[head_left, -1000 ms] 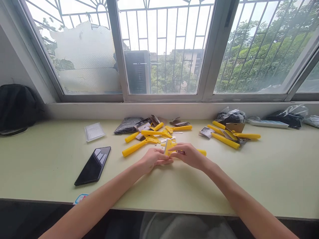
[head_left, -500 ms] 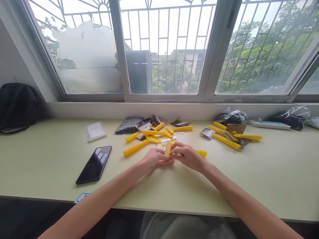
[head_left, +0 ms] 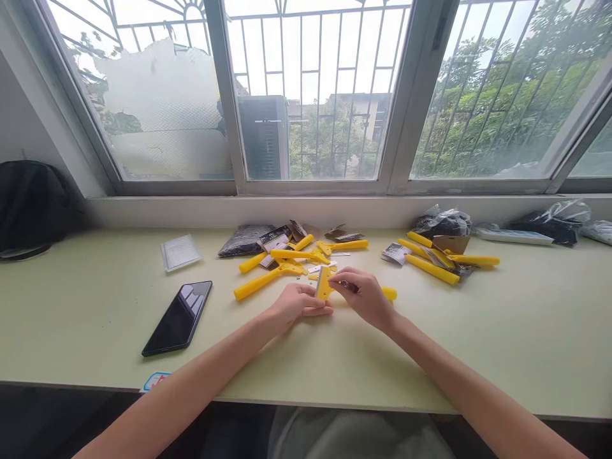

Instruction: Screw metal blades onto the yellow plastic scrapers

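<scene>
My left hand [head_left: 297, 307] is closed on the head of a yellow scraper [head_left: 324, 284], held upright with a pale strip along its left edge. The fingers of my right hand [head_left: 359, 294] are pinched together at the right side of that head. Anything between those fingertips is too small to make out. A yellow handle [head_left: 389, 293] sticks out behind my right hand; whether it belongs to the held head is hidden. Just beyond my hands lie several more yellow scrapers [head_left: 261, 283], with small loose bits among them.
Left of my hands lie a black phone [head_left: 178, 319] and a clear flat packet [head_left: 180, 253]. Behind the scrapers is a dark plastic bag [head_left: 245, 241] with card packaging [head_left: 276, 238]. More yellow-handled tools [head_left: 433, 268] lie at the right. A black backpack [head_left: 36, 207] stands far left.
My right fingers have risen a little along the scraper's head, so more of its yellow face shows. My left hand keeps its hold. The whole view has shifted slightly.
</scene>
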Tool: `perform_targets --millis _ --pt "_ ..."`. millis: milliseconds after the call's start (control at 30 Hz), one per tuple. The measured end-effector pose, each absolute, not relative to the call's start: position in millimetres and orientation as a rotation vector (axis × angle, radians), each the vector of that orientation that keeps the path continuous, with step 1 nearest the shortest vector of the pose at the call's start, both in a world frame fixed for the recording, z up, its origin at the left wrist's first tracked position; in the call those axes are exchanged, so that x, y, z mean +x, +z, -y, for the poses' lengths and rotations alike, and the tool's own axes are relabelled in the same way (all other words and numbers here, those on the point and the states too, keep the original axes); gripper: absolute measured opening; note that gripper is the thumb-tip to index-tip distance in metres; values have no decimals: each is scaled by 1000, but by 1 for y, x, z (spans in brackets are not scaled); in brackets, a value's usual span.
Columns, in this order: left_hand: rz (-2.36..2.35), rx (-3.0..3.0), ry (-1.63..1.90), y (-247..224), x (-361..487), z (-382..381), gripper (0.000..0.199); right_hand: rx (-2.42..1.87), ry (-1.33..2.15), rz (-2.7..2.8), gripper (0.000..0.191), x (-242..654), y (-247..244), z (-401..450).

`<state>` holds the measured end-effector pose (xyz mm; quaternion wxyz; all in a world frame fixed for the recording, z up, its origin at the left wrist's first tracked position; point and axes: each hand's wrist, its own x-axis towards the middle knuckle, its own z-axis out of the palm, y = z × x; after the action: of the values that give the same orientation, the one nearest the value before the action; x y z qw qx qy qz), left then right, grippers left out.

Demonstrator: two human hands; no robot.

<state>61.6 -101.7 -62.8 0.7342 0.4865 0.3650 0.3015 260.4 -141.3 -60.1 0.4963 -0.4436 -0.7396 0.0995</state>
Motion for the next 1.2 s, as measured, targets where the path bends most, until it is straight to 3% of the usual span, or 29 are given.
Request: perform_targets --millis 367,867,1200 --pt "-786 1095 674 -62 62 102 25 -1135 278 1802 13 253 -55 148" --pt "-793 1090 673 -64 63 102 22 -1185 492 1736 24 256 -60 145" --pt "-776 1119 660 -65 63 100 27 -1132 591 1571 16 242 -68 141"
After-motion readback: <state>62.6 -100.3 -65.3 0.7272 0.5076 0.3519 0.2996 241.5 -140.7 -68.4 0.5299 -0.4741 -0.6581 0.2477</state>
